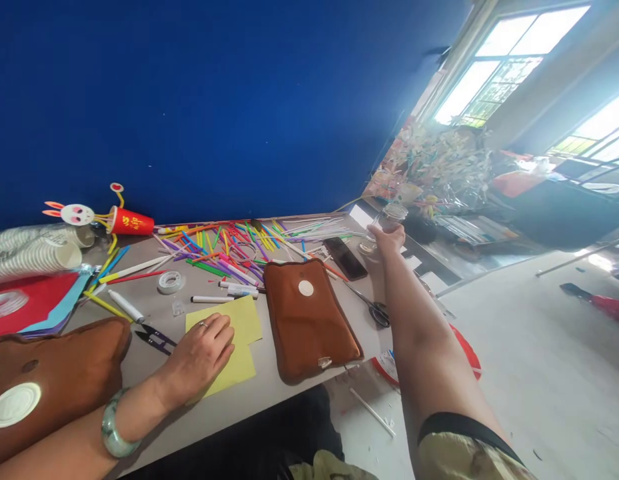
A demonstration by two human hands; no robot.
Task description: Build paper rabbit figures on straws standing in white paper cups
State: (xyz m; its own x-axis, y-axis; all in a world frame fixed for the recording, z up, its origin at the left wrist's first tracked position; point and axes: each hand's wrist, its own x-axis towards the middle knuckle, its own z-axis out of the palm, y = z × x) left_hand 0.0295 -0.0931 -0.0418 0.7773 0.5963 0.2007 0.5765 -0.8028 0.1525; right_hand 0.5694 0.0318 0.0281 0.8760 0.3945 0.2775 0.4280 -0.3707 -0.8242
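My right hand (389, 238) stretches to the far right end of the table, its fingers closed round a clear cup (395, 212) that looks like glass. The cup's rim shows beyond the fingers; part of its body is hidden by them. My left hand (202, 348) rests on yellow paper sheets (246, 317), fingers curled in loosely and nothing showing in them. Beside it lie black thread snips (156, 339). A brown plush hot-water bag (309, 320) lies between my arms. Near my right forearm are black-handled scissors (378, 312) and a dark phone (345, 258).
Colourful sticks and pipe cleaners (234, 243) spread along the blue wall. A rabbit figure on a red paper cup (132, 221), stacked paper cups (34, 257), a tape roll (170, 283) and another brown bag (64, 367) lie left. Markers (239, 288) lie in the middle.
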